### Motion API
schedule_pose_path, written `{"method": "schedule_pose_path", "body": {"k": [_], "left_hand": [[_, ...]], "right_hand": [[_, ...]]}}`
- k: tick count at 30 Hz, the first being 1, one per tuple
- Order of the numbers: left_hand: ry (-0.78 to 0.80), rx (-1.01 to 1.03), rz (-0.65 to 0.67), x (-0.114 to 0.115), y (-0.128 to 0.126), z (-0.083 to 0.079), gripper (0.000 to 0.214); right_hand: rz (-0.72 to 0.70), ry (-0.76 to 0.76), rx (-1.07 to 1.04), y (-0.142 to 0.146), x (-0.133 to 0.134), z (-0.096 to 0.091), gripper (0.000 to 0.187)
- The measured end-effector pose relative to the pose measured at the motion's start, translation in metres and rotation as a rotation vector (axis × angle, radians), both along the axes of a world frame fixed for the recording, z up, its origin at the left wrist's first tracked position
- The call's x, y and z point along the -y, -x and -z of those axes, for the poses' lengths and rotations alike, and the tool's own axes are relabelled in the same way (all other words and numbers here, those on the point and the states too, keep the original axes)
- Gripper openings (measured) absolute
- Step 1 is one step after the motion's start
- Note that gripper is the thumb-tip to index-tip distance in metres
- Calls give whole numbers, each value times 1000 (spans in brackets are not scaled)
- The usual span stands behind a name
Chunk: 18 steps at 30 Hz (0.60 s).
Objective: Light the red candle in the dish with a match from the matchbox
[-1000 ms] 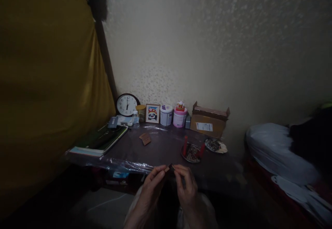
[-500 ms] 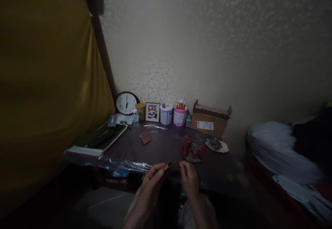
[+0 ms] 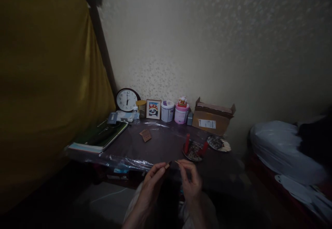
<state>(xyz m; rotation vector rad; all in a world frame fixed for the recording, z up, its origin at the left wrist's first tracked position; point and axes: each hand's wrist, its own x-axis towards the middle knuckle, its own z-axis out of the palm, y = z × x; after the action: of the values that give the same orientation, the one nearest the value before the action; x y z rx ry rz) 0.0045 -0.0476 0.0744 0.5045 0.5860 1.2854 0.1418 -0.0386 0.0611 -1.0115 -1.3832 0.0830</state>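
Observation:
Near the front edge of the table, my left hand (image 3: 153, 179) is closed on a small tan strip with a dark end (image 3: 167, 165), which looks like a match striker. My right hand (image 3: 191, 179) pinches a thin pale matchstick (image 3: 177, 162), its tip pointing left at the strip, a small gap between them. Just beyond my right hand stands a round dish (image 3: 192, 157) of dark and pale bits with a red candle (image 3: 187, 144) upright on its left and another red candle (image 3: 204, 148) leaning on its right. Behind it, a plate (image 3: 211, 147) holds many dark-headed matches (image 3: 225, 145).
A folded brown card (image 3: 145, 135) lies mid-table. Books (image 3: 103, 135) are stacked at the left. Along the wall stand a clock (image 3: 127, 99), a framed panda picture (image 3: 153, 109), a white tub (image 3: 167, 111), a pink tub (image 3: 181, 114) and a cardboard box (image 3: 212, 118).
My right hand has turned and moved slightly left, bringing the matchstick into view near the strip. My left hand has barely moved. The view has shifted slightly.

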Motion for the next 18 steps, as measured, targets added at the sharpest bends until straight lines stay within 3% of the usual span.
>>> {"method": "schedule_pose_path", "body": {"k": [4,10,13,18], "left_hand": [[-1,-12,-24,0,0,-2,18],[19,6,-24,-3,0,0,20],[-6,-17,-52,-2,1,-4,21],[0,-28,-28,1,3,-4,22]], "right_hand": [[-28,-10,134,4,3,-2,11],[4,-99,135,2,15,-21,16],[-50,-61,262,-3,5,-9,15],[137,18,138,-23,-24,18,21]]}}
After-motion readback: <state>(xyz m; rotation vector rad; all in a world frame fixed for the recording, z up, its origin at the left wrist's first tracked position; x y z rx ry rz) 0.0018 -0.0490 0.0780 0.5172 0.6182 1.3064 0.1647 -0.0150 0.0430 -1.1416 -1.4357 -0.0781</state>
